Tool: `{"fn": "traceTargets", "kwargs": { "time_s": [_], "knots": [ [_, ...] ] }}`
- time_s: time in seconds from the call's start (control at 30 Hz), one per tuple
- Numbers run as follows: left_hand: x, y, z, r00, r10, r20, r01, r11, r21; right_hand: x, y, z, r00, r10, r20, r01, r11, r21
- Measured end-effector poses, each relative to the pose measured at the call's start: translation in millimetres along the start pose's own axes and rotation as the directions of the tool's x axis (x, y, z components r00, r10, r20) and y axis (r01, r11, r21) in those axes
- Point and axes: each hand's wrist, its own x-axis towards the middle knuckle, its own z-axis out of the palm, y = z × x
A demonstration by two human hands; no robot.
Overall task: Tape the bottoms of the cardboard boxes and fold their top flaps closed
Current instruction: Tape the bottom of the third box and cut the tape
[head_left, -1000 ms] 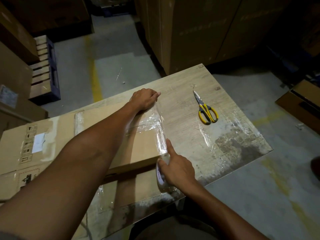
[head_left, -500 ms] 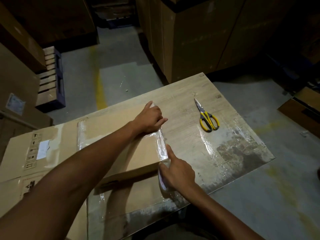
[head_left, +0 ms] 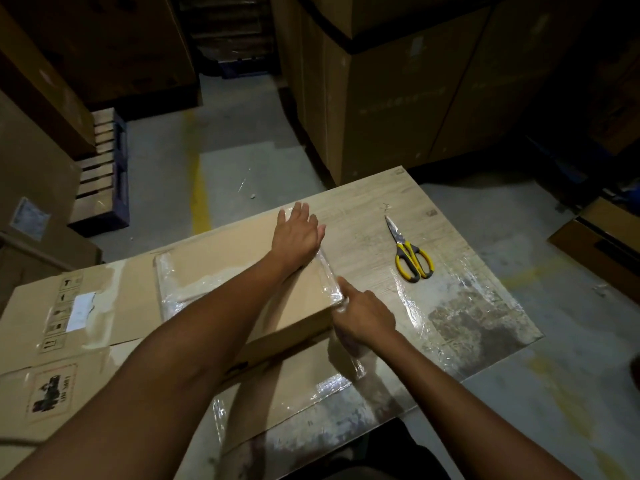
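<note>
Left hand (head_left: 298,233) flat on cardboard box (head_left: 228,268) (taped edge), right hand (head_left: 363,318) at corner

Two hands (head_left: 298,233), one scissors (head_left: 410,258)

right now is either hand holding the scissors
No, the scissors lie alone on the table, right of both hands.

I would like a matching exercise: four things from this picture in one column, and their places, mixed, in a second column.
1. left hand
2. right hand
3. scissors
4. pallet

a. on the floor
b. alone on the table
c. flat on top of the box
d. at the box's near corner

Pairs: 1-c, 2-d, 3-b, 4-a
</note>
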Motion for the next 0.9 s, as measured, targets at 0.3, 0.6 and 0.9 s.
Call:
{"fn": "traceTargets", "kwargs": {
  "time_s": [0.3,0.6,0.9],
  "knots": [
    [-48,52,6,0.982,-0.189,0.003,0.186,0.960,-0.209,-1,1,22,0.974,-0.044,-0.222,0.062,0.995,0.077],
    [-54,62,10,0.970,-0.241,-0.003,0.236,0.953,-0.191,6,4,27,0.960,-0.066,-0.273,0.084,0.995,0.055],
    [-68,63,9,0.906,-0.305,-0.295,0.241,0.942,-0.235,17,17,11,0.984,-0.137,-0.111,0.156,0.971,0.183]
  ]
}}
